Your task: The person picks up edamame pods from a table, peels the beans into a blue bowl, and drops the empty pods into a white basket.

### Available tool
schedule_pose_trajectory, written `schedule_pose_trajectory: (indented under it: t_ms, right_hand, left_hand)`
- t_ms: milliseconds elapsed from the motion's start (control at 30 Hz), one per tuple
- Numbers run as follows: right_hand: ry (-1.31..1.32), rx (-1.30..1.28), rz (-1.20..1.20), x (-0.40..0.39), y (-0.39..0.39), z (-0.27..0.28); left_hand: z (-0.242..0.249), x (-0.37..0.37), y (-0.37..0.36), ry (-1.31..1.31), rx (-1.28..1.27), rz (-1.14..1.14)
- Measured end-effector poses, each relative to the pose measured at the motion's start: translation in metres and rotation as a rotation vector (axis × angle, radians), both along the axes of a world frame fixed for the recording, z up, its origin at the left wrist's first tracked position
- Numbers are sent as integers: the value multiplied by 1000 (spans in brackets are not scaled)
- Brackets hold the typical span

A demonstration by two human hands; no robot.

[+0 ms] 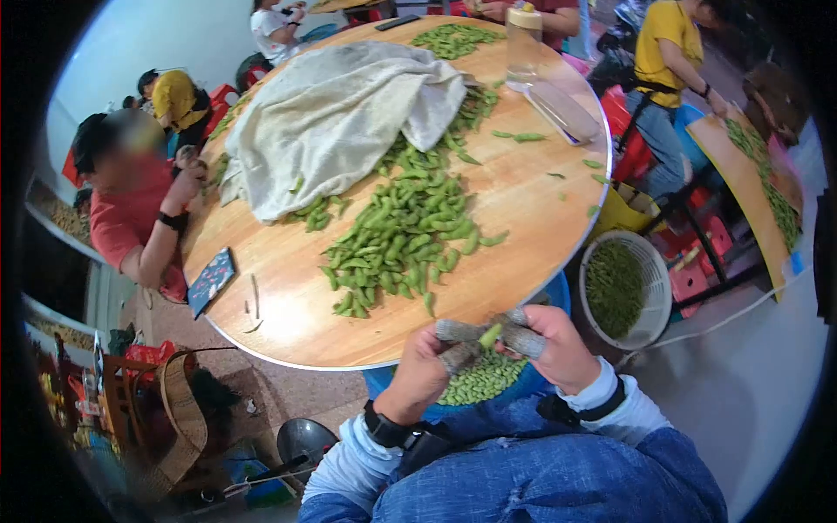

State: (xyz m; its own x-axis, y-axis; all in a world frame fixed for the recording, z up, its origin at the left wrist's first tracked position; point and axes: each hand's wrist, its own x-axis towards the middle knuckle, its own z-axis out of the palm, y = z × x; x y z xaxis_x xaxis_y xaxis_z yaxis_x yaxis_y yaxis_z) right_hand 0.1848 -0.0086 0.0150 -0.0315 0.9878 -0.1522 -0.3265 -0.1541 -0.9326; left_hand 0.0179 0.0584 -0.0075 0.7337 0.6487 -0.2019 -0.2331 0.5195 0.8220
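Note:
My left hand (423,370) and my right hand (562,349) meet over a blue basin (559,296) at the table's near edge. Grey coverings wrap several of my fingertips. Pinched between both hands is a green edamame pod (491,336), partly hidden by the fingers. Below them, shelled green beans (479,382) fill part of the basin. Just beyond my hands, a heap of unshelled edamame pods (397,235) lies on the round wooden table (305,305).
A whitish cloth (331,122) covers part of the table. Also on it are a clear bottle (524,48), a long case (562,112) and a dark patterned pouch (213,281). A white basket (658,288) of greenery stands at right. A person in red (131,209) sits at left.

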Motion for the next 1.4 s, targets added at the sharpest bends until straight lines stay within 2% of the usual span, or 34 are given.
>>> schedule_pose_trajectory:
  t_ms: [233, 333, 400, 467, 567, 667, 733, 800, 900, 1000, 1100, 1200, 1300, 1400]
  right_hand:
    - [-111, 91, -44, -3, 4, -22]
    - [-185, 92, -99, -6, 5, -24]
    - [-320, 118, -85, -1, 7, -27]
    - [-262, 76, -131, -3, 7, -21]
    - [-290, 123, -117, -5, 7, -11]
    - [-248, 65, -63, -4, 6, -14]
    - [-179, -14, 32, 2, 8, -24]
    - [-97, 44, 65, 2, 11, -32]
    - [-22, 126, 41, -1, 9, -39]
    - [37, 180, 1, -5, 13, -42]
    - [67, 176, 21, -3, 12, -39]
    - [53, 121, 7, -6, 12, -25]
    - [65, 106, 18, -8, 12, -24]
    - [82, 176, 8, -11, 10, -27]
  left_hand:
    - [-7, -1, -3, -75, -199, 74]
    - [-13, -3, -1, -38, -89, 54]
    - [-16, 0, -1, 148, 236, 100]
    - [-5, 6, -9, 300, 575, 223]
    - [-1, 6, -4, 617, 1173, 148]
    - [1, 8, -4, 711, 1457, 158]
    - [-10, 7, -6, 728, 1392, 149]
    - [-18, 8, -9, 739, 1312, 130]
    - [-21, 3, -6, 418, 865, 77]
    - [-18, 1, -7, 278, 344, 53]
    - [0, 2, -5, 497, 836, 38]
    - [-3, 2, -6, 721, 1361, 128]
    - [-16, 0, -6, 669, 1420, 207]
    - [-11, 2, -9, 508, 1113, 187]
